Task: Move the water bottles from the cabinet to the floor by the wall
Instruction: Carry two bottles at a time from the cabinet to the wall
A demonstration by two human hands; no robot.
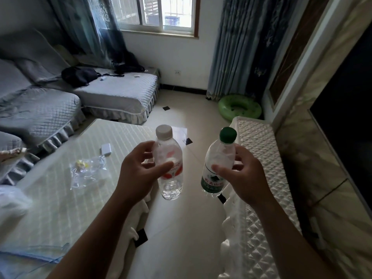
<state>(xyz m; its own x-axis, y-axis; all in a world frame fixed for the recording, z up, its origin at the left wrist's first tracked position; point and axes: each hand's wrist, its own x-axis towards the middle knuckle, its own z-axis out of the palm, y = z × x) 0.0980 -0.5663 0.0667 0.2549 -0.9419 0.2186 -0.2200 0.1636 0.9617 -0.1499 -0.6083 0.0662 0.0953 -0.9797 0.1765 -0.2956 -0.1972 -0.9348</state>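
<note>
While both arms are stretching forward above the tiled floor (181, 228), the left grip (138, 174) is grasping the white-capped bottle (171, 188) around its middle, with the thumb lying across the front and the fingers curling behind. The right grip (241, 178) is grasping the green-capped bottle (220, 154) just above its green label, thumb on the front and fingers wrapping round the far side. Both bottles are hanging in the air with caps up, apart from each other, and the green-capped one is tilting a little to the right. They are hovering over the aisle between the bench (60, 208) on the left and the cabinet (259, 158) on the right, touching neither. Each of the two is wearing a pale quilted cover.

A crumpled clear plastic bag (86, 174) and a small white box (106, 148) are lying on the bench. Beyond the cabinet's far end a green swim ring (239, 106) is resting on the floor near the curtain (231, 47). A grey covered sofa (112, 93) is running along the left side with a black bag (78, 75) on it. A window (157, 13) is letting in daylight above the far wall (181, 57). A dark screen (352, 117) is showing at the right edge.
</note>
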